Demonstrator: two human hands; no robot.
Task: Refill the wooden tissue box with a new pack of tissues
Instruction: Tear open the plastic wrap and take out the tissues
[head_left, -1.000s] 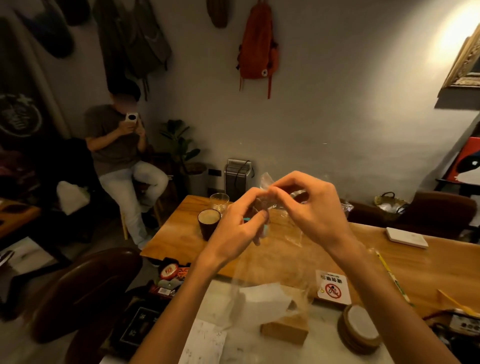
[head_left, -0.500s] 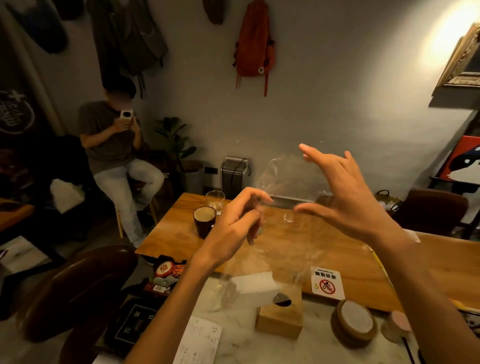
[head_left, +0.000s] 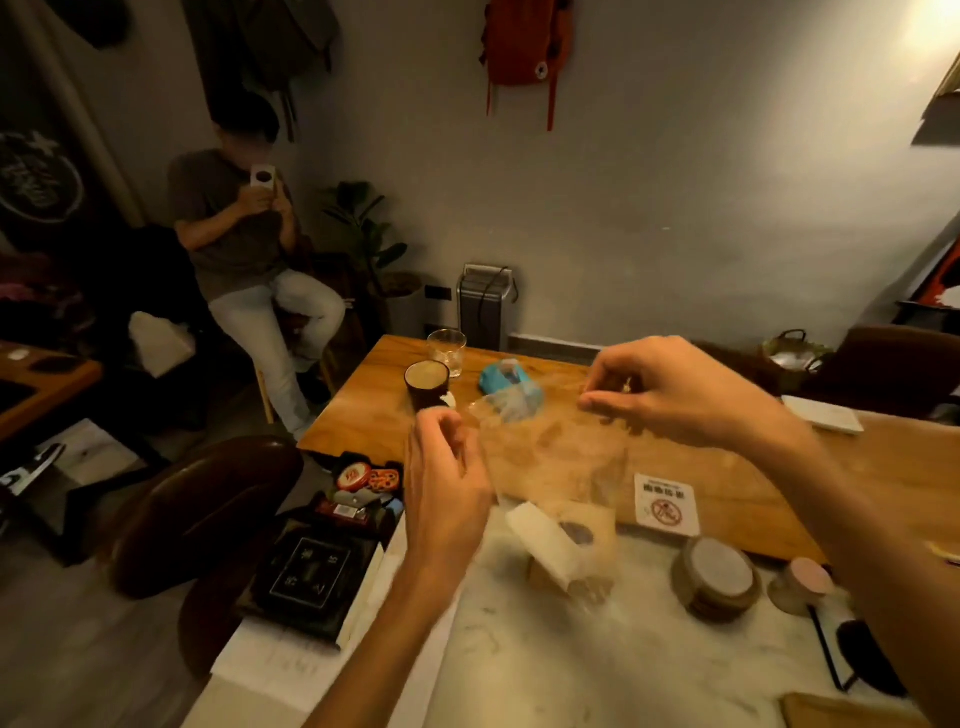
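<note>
A wooden box (head_left: 589, 540) is seen on the marble counter (head_left: 545, 660), near its far edge, partly blurred behind a clear wrapper (head_left: 550, 467). A white tissue stack (head_left: 543, 545) is tilted against the box top, inside the hanging wrapper. The wrapper's upper edge is pinched by the left hand (head_left: 447, 488) and the right hand (head_left: 675, 395), both raised with fingers curled; motion blur makes the exact contact hard to tell. Beyond, on the wood table (head_left: 857, 467), a blue pack (head_left: 506, 384), a dark cup (head_left: 427, 383) and a glass (head_left: 447, 351) are set. A sign card (head_left: 666, 504) lies right of the box, coasters (head_left: 719, 577) just beside.
</note>
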